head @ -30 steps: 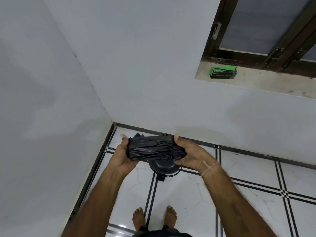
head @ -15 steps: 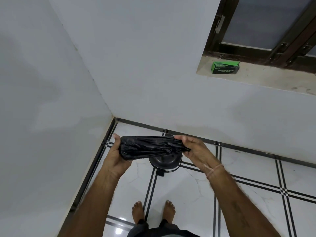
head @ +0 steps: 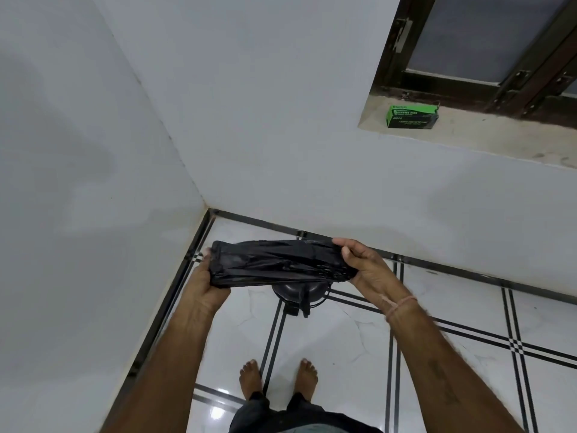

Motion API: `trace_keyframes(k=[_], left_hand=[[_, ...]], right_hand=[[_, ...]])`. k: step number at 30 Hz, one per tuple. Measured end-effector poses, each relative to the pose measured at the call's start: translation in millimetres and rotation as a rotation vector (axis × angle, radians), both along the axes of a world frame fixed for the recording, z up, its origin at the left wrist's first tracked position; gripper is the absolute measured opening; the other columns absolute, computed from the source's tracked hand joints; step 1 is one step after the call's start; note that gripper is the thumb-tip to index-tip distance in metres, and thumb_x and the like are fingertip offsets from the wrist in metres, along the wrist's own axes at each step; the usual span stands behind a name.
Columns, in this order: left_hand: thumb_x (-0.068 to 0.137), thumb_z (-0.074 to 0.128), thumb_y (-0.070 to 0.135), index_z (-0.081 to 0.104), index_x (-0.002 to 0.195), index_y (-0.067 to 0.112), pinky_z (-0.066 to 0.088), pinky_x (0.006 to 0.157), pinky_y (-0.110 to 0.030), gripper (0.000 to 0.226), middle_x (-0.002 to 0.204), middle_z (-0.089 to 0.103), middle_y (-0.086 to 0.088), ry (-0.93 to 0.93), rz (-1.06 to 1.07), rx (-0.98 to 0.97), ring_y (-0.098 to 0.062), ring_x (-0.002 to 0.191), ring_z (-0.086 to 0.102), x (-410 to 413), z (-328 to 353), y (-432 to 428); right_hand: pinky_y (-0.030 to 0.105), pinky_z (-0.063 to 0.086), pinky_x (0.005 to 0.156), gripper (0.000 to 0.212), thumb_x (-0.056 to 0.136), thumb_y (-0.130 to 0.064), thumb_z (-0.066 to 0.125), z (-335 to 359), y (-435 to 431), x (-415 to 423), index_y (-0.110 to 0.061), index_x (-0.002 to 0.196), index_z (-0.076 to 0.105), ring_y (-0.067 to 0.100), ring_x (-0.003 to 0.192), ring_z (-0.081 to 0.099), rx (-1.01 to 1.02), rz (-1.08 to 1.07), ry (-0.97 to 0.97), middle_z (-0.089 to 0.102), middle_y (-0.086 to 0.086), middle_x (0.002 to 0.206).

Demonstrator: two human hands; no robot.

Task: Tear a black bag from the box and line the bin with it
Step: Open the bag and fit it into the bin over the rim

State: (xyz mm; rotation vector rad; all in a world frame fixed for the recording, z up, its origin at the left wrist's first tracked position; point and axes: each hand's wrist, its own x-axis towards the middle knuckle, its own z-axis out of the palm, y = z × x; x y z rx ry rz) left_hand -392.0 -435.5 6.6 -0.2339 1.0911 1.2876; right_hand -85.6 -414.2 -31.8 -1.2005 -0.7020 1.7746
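Holding: left hand [head: 206, 285] and right hand [head: 363, 270] pinching black bag [head: 274, 264] ends, stretching it flat to find the mouth.
Bin [head: 301, 292]: directly below, awaiting lining.

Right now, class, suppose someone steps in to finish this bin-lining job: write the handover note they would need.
Left hand: shut on the black bag, gripping its left end.
Right hand: shut on the black bag, pinching its right end.
The bag is bunched, stretched between both hands above the bin, which stands on the floor and is mostly hidden.
The green box sits on the window sill.
Done: bag torn off.
Left: open the bag's mouth, push it into the bin, fold the edge over the rim.
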Motion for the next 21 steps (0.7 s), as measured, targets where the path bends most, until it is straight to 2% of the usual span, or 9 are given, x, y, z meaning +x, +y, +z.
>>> trace_keyframes(k=[3, 7, 9, 12, 14, 17, 18, 20, 21], left_hand=[[0.108, 0.049, 0.026, 0.065, 0.093, 0.018, 0.059, 0.044, -0.037, 0.024, 0.071, 0.079, -0.005, 0.040, 0.068, 0.037, -0.020, 0.057, 0.076, -9.8, -7.0, 0.1], [0.106, 0.050, 0.025, 0.069, 0.099, 0.023, 0.063, 0.056, -0.044, 0.020, 0.090, 0.081, -0.005, 0.002, 0.068, 0.126, -0.023, 0.073, 0.080, -9.0, -12.8, 0.4], [0.106, 0.050, 0.030, 0.071, 0.105, 0.021, 0.064, 0.061, -0.042, 0.022, 0.098, 0.080, -0.006, 0.022, 0.044, 0.154, -0.023, 0.080, 0.080, -11.7, -14.5, 0.6], [0.105, 0.049, 0.037, 0.069, 0.113, 0.020, 0.064, 0.065, -0.038, 0.026, 0.101, 0.080, -0.004, 0.077, -0.016, 0.152, -0.020, 0.085, 0.079, -18.6, -16.6, -1.6], [0.106, 0.048, 0.034, 0.068, 0.112, 0.022, 0.064, 0.067, -0.036, 0.024, 0.098, 0.081, -0.003, 0.090, -0.093, 0.163, -0.018, 0.085, 0.079, -17.7, -17.6, -6.8], [0.107, 0.049, 0.026, 0.068, 0.098, 0.025, 0.064, 0.065, -0.031, 0.021, 0.095, 0.080, 0.000, 0.100, -0.228, 0.122, -0.014, 0.081, 0.079, -12.8, -18.8, -15.1], [0.107, 0.049, 0.026, 0.069, 0.094, 0.025, 0.064, 0.065, -0.030, 0.024, 0.096, 0.079, 0.000, 0.112, -0.291, 0.108, -0.014, 0.081, 0.078, -12.8, -20.8, -17.0], [0.108, 0.045, 0.027, 0.073, 0.090, 0.023, 0.064, 0.066, -0.027, 0.033, 0.097, 0.078, -0.002, 0.129, -0.393, 0.090, -0.015, 0.080, 0.078, -14.3, -25.6, -22.0], [0.109, 0.044, 0.026, 0.074, 0.090, 0.020, 0.063, 0.065, -0.026, 0.036, 0.095, 0.079, -0.003, 0.123, -0.424, 0.086, -0.015, 0.079, 0.078, -14.7, -25.1, -24.3]], right_hand=[[0.034, 0.060, 0.080, 0.025, 0.102, -0.022, 0.058, -1.5, 0.0, 7.5, -0.001, 0.113, 0.069, 0.023, 0.092, 0.071, -0.002, 0.091, -0.076, 0.076, 0.010, 0.104], [0.033, 0.052, 0.101, 0.045, 0.095, -0.048, 0.064, 0.8, -2.5, 1.2, -0.007, 0.105, 0.080, 0.026, 0.106, 0.074, -0.044, 0.426, -0.403, 0.080, 0.012, 0.108], [0.033, 0.055, 0.098, 0.047, 0.090, -0.048, 0.066, 1.6, -1.5, -2.5, -0.006, 0.103, 0.081, 0.029, 0.106, 0.074, -0.072, 0.332, -0.378, 0.081, 0.013, 0.106], [0.035, 0.064, 0.076, 0.047, 0.095, -0.041, 0.059, 5.5, 4.5, -3.1, 0.000, 0.112, 0.074, 0.027, 0.094, 0.076, -0.188, -0.019, -0.050, 0.079, 0.015, 0.107], [0.036, 0.065, 0.072, 0.052, 0.098, -0.046, 0.057, 11.9, 7.6, -3.6, -0.003, 0.124, 0.068, 0.024, 0.098, 0.077, -0.245, -0.121, 0.059, 0.076, 0.012, 0.118], [0.040, 0.064, 0.077, 0.075, 0.074, -0.054, 0.075, 20.9, 13.0, -6.3, -0.006, 0.131, 0.064, 0.023, 0.100, 0.073, -0.265, -0.200, 0.080, 0.075, 0.007, 0.119], [0.042, 0.062, 0.080, 0.079, 0.078, -0.055, 0.072, 22.1, 14.1, -6.3, -0.005, 0.138, 0.060, 0.023, 0.102, 0.071, -0.273, -0.227, 0.068, 0.073, 0.007, 0.118], [0.042, 0.057, 0.081, 0.073, 0.098, -0.059, 0.051, 20.2, 15.8, -2.6, -0.004, 0.146, 0.051, 0.024, 0.107, 0.068, -0.291, -0.264, 0.011, 0.070, 0.007, 0.122], [0.042, 0.056, 0.081, 0.073, 0.102, -0.061, 0.043, 17.6, 16.5, 1.2, -0.004, 0.148, 0.050, 0.024, 0.109, 0.068, -0.303, -0.279, -0.015, 0.070, 0.007, 0.123]])
